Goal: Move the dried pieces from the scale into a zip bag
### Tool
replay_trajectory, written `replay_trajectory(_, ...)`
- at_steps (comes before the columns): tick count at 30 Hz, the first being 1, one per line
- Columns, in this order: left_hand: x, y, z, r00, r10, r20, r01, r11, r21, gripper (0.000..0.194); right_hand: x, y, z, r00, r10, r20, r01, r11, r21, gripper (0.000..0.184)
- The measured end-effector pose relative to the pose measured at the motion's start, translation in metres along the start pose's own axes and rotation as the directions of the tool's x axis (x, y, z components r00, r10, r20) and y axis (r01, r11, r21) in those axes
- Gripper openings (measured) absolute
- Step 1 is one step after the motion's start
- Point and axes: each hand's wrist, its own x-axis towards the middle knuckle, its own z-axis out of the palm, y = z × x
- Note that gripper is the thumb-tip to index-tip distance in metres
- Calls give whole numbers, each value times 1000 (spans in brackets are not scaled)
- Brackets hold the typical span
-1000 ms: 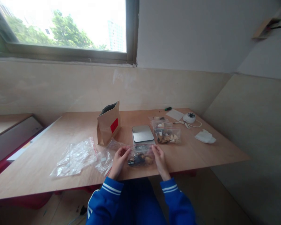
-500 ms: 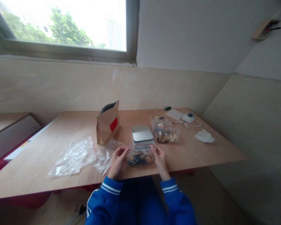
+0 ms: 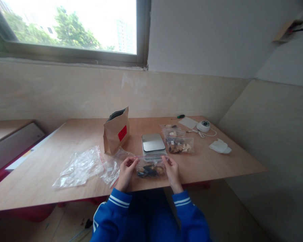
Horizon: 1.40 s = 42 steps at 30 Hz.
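At the table's front edge, a clear zip bag point(image 3: 150, 169) holds dark and tan dried pieces. My left hand point(image 3: 126, 172) pinches its top left corner, and my right hand point(image 3: 171, 170) pinches the top right corner. The zip strip stretches between the two hands. Just behind the bag is a kitchen scale point(image 3: 153, 143) with a silver plate and nothing on it. Crumpled clear bags point(image 3: 112, 171) lie beside my left hand. Beyond my right hand rests another filled zip bag point(image 3: 179, 145), with more like it behind.
A brown paper pouch point(image 3: 115, 132) with a red label stands open-topped at the back left. Flat clear bags point(image 3: 79, 168) cover the left side. To the right are a white dome camera point(image 3: 203, 126) with a cable, a crumpled white item point(image 3: 220, 146) and a green-handled tool point(image 3: 181, 116).
Both hands keep their pinch on the zip bag's top corners. The dried pieces inside have shifted slightly; nothing else has visibly moved on the table.
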Motion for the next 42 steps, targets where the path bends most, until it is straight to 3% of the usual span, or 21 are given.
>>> replay_trajectory(9,-12,8,4,985,-76,158,101,982,-157,29,-4,-10,1,980,24,197,-23,1000,-9,34)
replay_trajectory(18,-9,6,3,973,-98,207,131,979,-153,28,-3,-7,4,980,29,197,-23,999,-29,33)
replay_trajectory(28,-9,2,0,983,-86,163,100,992,-80,27,-5,-8,3,993,31,116,-28,999,-26,31)
replay_trajectory(42,-11,8,1,984,-74,164,97,986,-136,27,-4,-9,1,991,62,121,-66,997,26,38)
